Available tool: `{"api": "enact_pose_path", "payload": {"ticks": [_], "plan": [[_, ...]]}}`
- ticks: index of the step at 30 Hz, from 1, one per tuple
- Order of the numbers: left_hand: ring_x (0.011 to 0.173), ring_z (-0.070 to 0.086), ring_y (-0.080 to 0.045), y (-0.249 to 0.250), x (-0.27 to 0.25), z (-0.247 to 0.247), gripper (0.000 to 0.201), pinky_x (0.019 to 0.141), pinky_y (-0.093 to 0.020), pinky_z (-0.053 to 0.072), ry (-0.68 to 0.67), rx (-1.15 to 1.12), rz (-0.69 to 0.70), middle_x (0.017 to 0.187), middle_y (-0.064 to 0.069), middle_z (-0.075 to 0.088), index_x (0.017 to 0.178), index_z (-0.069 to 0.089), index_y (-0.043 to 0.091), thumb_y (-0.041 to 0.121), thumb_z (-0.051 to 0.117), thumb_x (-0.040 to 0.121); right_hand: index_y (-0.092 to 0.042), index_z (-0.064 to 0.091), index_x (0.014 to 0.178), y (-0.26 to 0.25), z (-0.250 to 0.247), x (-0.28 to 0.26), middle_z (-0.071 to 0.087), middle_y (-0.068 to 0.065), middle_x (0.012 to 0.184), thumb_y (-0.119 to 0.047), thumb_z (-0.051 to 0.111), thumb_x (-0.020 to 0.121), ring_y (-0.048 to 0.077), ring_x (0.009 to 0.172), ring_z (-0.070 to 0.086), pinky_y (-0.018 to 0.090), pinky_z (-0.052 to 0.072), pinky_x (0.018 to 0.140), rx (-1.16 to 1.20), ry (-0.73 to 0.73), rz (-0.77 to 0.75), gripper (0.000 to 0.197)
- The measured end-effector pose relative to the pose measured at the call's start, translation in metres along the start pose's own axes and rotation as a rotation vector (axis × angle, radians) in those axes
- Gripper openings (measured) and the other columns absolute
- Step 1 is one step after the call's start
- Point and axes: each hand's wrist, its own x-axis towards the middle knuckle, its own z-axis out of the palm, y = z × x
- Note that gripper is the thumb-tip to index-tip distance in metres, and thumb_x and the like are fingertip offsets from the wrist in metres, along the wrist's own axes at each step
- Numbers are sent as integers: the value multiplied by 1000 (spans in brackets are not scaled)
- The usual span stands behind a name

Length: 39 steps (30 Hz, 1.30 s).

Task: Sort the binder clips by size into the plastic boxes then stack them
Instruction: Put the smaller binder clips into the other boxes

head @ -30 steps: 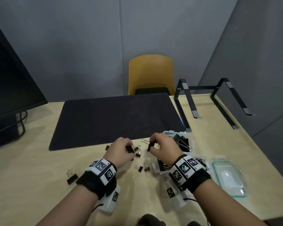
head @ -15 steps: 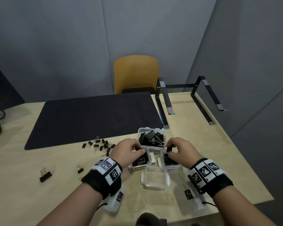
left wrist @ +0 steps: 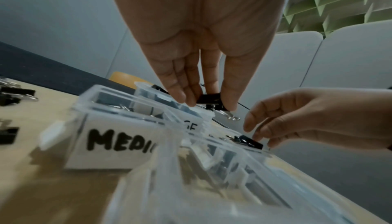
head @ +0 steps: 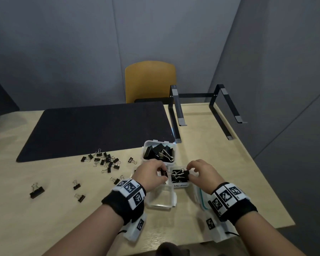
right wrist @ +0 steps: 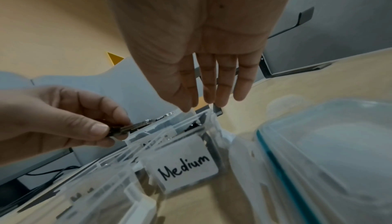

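A medium binder clip (head: pixel 163 173) is pinched between thumb and fingers of the left hand (head: pixel 149 174), just left of the box labelled Medium (head: pixel 180 185); in the left wrist view its black body is seen clamped at the fingertips with the wire handles hanging below. A second clip (head: pixel 186 173) is pinched by the right hand (head: pixel 201 173) over the right rim of that same box, already touching or nearly touching the clips heaped inside.

The step in hand is judged to be the dropping of both clips into the Medium box. It is best done by bringing each clip fully over the opening before the pinch is loosened, and by letting go low, so that nothing bounces off the rim or tangles with the wire handles already sticking up. The left clip has the farther way to go.

The left clip's long axis is seen running roughly away from the person, its handles pointing down and toward the box. The right clip's long axis cannot be told surely; its handles appear to point left, into the box.

Behind the Medium box stands the box of large clips (head: pixel 171 147); in front of it, an empty box (head: pixel 162 205). Well left of the Medium box, small clips (head: pixel 103 160) lie scattered on the worktop (head: pixel 44 209).
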Motion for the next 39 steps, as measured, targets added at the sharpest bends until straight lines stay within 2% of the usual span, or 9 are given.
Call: {"api": "enact_pose_path", "payload": {"ticks": [5,10,16,19,22,26,29,33,39], "plan": [[97,57,-11,12,10,17,21,89,-32,48,-34,45,46,104,9,58,99,63,23,23,71,79,-21,62,104,5,8,-1,49,-4,97,-22,61,84,17,89,57,24,42,75,-4,-3,49,20],[100,53,-13,22,20,28,19,81,-24,41,-6,156,105,104,7,56,97,57,22,28,67,81,-17,60,107,5,14,1,50,-2,96,-18,61,83,17,82,54,25,41,74,9,19,61,25],[112,42,-20,21,24,36,40,96,-34,35,-63,397,125,114,2,54,112,55,22,50,57,83,-15,58,109,6,14,1,56,4,101,-15,61,81,17,78,52,29,45,79,39,31,61,28],[116,44,-19,18,23,35,33,99,-34,34,-20,382,140,119,3,54,119,54,24,41,51,91,-19,59,110,7,12,0,51,-3,97,-16,60,84,15,77,52,26,45,77,52,55,61,26],[115,45,-20,18,22,34,34,100,-35,34,-88,390,161,119,1,54,126,54,28,31,50,93,-21,60,111,6,12,0,49,-4,97,-17,60,84,14,77,53,26,45,78,53,47,60,27],[111,44,-23,21,21,35,32,99,-39,35,-125,492,150,117,1,54,122,58,31,32,48,93,-23,61,113,4,13,3,47,-4,95,-18,61,83,17,85,55,25,42,80,32,20,72,30],[112,42,-24,25,21,36,31,99,-41,35,-117,548,136,119,1,54,122,59,32,32,47,93,-23,63,111,3,11,4,53,-1,91,-18,61,84,14,82,50,24,39,74,7,4,103,27],[116,40,-23,26,20,36,33,100,-41,34,-120,568,119,124,2,52,125,57,35,33,46,94,-26,65,106,3,8,4,57,-4,73,-19,63,84,12,70,52,24,38,63,86,-9,147,23],[116,39,-25,24,17,33,34,100,-43,34,-155,529,134,126,1,49,127,53,30,30,44,94,-24,59,117,2,11,0,46,-2,100,-16,61,86,13,85,49,21,39,78,47,1,104,33]]}}
